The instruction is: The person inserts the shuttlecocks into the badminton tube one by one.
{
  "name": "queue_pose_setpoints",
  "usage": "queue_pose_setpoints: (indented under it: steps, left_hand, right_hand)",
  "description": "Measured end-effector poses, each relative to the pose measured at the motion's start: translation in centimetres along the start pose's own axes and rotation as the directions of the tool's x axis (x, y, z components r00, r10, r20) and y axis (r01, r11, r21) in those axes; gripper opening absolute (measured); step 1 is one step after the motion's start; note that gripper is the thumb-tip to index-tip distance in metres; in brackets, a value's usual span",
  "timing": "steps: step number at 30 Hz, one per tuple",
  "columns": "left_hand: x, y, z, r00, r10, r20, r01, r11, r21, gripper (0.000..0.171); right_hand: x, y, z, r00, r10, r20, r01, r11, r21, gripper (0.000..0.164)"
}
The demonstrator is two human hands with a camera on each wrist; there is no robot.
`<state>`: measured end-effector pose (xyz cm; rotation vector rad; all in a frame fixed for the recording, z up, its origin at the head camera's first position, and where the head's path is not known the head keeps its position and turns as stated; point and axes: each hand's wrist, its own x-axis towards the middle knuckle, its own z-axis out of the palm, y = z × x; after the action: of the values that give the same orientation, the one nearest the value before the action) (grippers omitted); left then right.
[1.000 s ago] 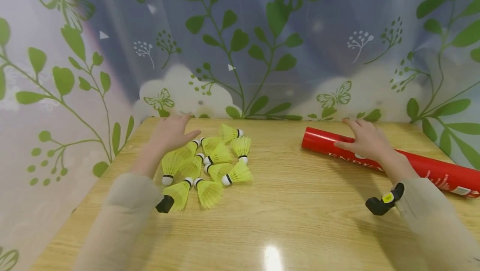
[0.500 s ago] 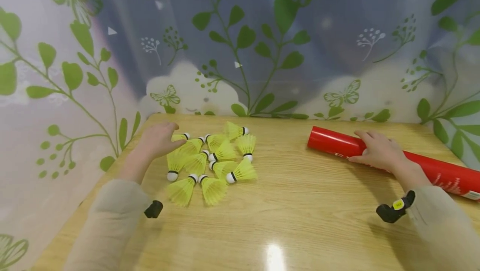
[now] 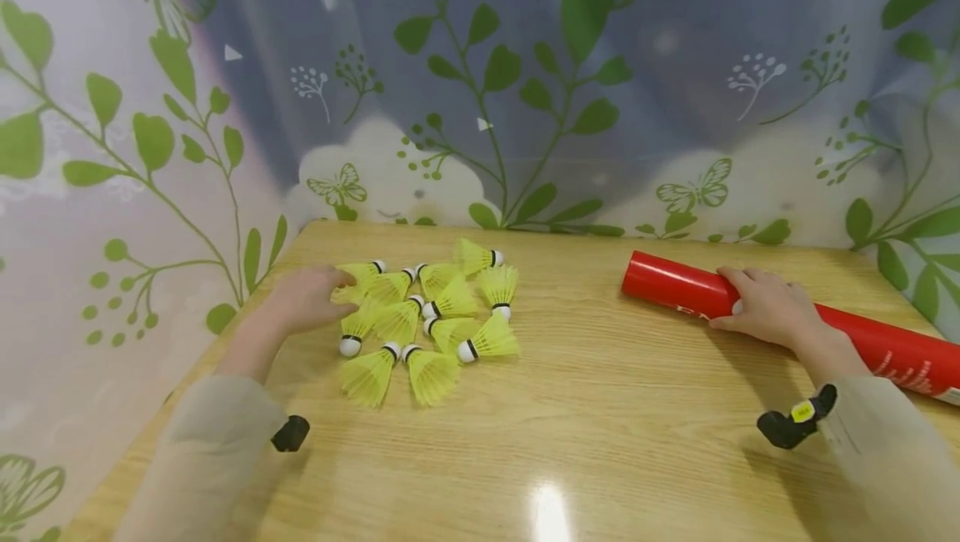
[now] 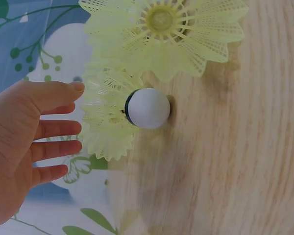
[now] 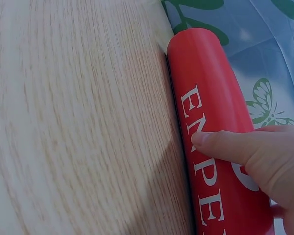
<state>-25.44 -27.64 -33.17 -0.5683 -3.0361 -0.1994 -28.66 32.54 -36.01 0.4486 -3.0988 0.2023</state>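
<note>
Head view: right hand (image 3: pixel 768 308) is gripping the tube (image 3: pixel 675 285), probably light, best held mid-barrel; left hand (image 3: pixel 303 300) is hovering, fingers (image 4: pixel 59 150) apart.

Twelve yellow shuttlecocks (image 3: pixel 400 323), bearing twelve white tips (image 3: pixel 350 346) in all; one red tube (image 3: pixel 678 283); one wooden counter (image 3: pixel 585 409); one left grip (image 3: pixel 303 300) and one right grip (image 3: pixel 768 308), making two; two pale sleeves (image 3: pixel 217 425); two black wrist devices (image 3: pixel 291 434).
</note>
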Motion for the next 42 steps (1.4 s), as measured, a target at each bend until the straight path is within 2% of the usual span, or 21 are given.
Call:
queue_pose_setpoints:
  steps: [4, 9, 16, 20, 22, 29, 33, 37, 42]
  left_hand:
    - [0.0, -0.1, 0.1, 0.999, 0.015, 0.036, -0.015, 1.0, 0.005, 0.041]
    - [-0.1, -0.1, 0.3, 0.998, 0.019, 0.065, -0.016, 0.999, -0.05, 0.039]
    - [-0.1, -0.6, 0.6, 0.998, 0.046, 0.042, -0.044, 0.998, -0.055, 0.032]
    - [-0.3, -0.9, 0.5, 0.999, 0.033, 0.038, -0.028, 0.994, -0.11, 0.03]
    - [-0.5, -1.2, 0.5, 0.999, 0.021, 0.04, -0.015, 0.988, -0.152, 0.026]
    - [-1.0, -1.8, -0.5, 0.998, -0.014, 0.065, 0.034, 0.946, -0.322, 0.009]
    - [-1.4, -1.8, -1.5, 0.997, -0.033, 0.074, 0.057, 0.932, -0.358, 0.01]
    - [-1.6, -1.3, -2.3, 0.998, -0.046, 0.043, 0.059, 0.918, -0.393, 0.012]
    - [-1.1, -0.1, -3.1, 0.998, -0.05, -0.041, 0.029, 0.913, -0.407, 0.012]
  right_hand:
    - [-0.1, 0.0, 0.0, 1.0, -0.006, -0.013, 0.006, 1.0, -0.013, 0.088]
    - [-0.1, -0.1, 0.0, 1.0, -0.019, -0.024, 0.019, 1.0, -0.022, 0.085]
    - [-0.3, -0.3, -0.1, 1.0, -0.016, -0.021, 0.016, 1.0, -0.019, 0.086]
    - [-0.4, -0.3, -0.2, 1.0, -0.012, -0.02, 0.011, 1.0, -0.018, 0.086]
    - [-0.4, -0.3, -0.2, 1.0, -0.015, -0.021, 0.014, 1.0, -0.022, 0.086]
    - [-0.3, -0.3, -0.8, 0.998, -0.028, -0.049, 0.026, 0.999, -0.042, 0.083]
    - [-0.4, -0.3, -1.3, 0.998, -0.025, -0.059, 0.022, 0.999, -0.046, 0.084]
    - [-0.7, -0.4, -1.6, 0.996, -0.036, -0.075, 0.033, 0.998, -0.048, 0.083]
    - [-0.9, -1.0, -2.0, 0.986, -0.086, -0.142, 0.077, 0.995, -0.063, 0.081]
